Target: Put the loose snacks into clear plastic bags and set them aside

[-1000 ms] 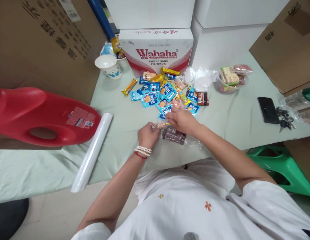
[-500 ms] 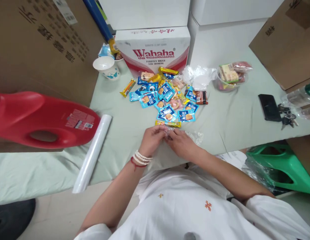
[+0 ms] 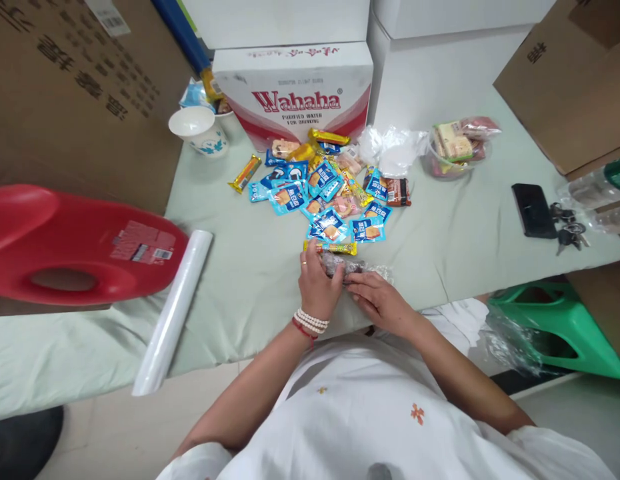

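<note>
A clear-wrapped packet (image 3: 354, 264) is found directly ahead of the fingertips, on the pale green cloth (image 3: 245, 280), with its long axis laid roughly crosswise from left to right. Its left end is partly covered by the fingers of the left hand (image 3: 320, 283), which are stretched forward, with the thumb set apart. Its near edge is met by the bent fingertips of the right hand (image 3: 385, 300). Both hands are placed about equally near; whether the film is pinched or merely pressed by either cannot be told. Dark contents are hinted at through the wrapping, but no lettering can be read there.

Just beyond the left fingertips, a yellow snack stick (image 3: 340, 248) is laid nearly parallel to the packet. Farther ahead, blue sachets (image 3: 330, 227) are heaped, marked with white Chinese characters too small to be read surely. Behind the heap, "Wahaha®" and "PURIFIED WATER FOR DRINKING" are printed in red and dark type on a white carton (image 3: 295, 83). Well to the left of the fingers, a barcode label is borne by a red jug (image 3: 90, 233), and large characters, seemingly 温馨提示, are printed on a brown box (image 3: 115, 147). Well to the right, a phone (image 3: 534, 210) is set beside keys (image 3: 570, 230).
</note>
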The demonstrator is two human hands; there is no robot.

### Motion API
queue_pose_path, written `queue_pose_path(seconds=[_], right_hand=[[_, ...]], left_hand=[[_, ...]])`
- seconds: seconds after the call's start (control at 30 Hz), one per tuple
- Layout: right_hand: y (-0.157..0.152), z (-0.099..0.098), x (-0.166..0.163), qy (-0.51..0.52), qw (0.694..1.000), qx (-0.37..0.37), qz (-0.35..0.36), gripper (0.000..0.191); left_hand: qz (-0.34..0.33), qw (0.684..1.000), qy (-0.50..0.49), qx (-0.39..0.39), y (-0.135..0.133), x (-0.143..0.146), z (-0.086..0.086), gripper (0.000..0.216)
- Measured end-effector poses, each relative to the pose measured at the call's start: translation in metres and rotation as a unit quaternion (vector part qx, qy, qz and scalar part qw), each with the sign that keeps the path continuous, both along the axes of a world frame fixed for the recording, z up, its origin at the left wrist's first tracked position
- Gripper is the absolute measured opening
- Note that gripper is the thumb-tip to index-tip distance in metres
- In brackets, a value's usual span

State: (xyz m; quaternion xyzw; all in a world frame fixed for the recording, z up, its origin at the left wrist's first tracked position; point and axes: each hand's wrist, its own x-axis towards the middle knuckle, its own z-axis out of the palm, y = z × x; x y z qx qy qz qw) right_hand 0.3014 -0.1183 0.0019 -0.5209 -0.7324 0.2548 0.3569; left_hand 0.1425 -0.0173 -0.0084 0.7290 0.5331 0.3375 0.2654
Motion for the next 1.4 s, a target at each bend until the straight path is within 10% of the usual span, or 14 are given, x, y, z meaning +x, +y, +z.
queue_pose_path(seconds=[0.2, 0.47, 0.73, 1.07, 1.4], right_hand=[[0.003, -0.002, 0.001, 0.001, 1.000, -0.001, -0.002, 0.031], [0.005, 0.001, 0.000, 0.041, 0.998, -0.018, -0.038, 0.027], [-0.011, -0.015, -0.003, -0.047, 0.929, -0.025, -0.366, 0.047], [-0.010, 0.034, 0.014, -0.121, 0.939, -0.076, -0.314, 0.013], [0.100, 0.043, -0.040, -0.119, 0.954, -0.186, -0.202, 0.022]], left_hand=[[-0.065, 0.992, 0.089, 0.063, 0.011, -0.007, 0.004, 0.017], [-0.152, 0.951, 0.174, 0.206, -0.019, -0.009, -0.007, 0.025], [-0.112, 0.975, 0.139, 0.131, -0.014, -0.003, -0.016, 0.028], [-0.087, 0.977, 0.132, 0.141, -0.011, 0.000, 0.004, 0.021], [-0.150, 0.980, 0.056, 0.115, -0.007, -0.013, -0.006, 0.026]])
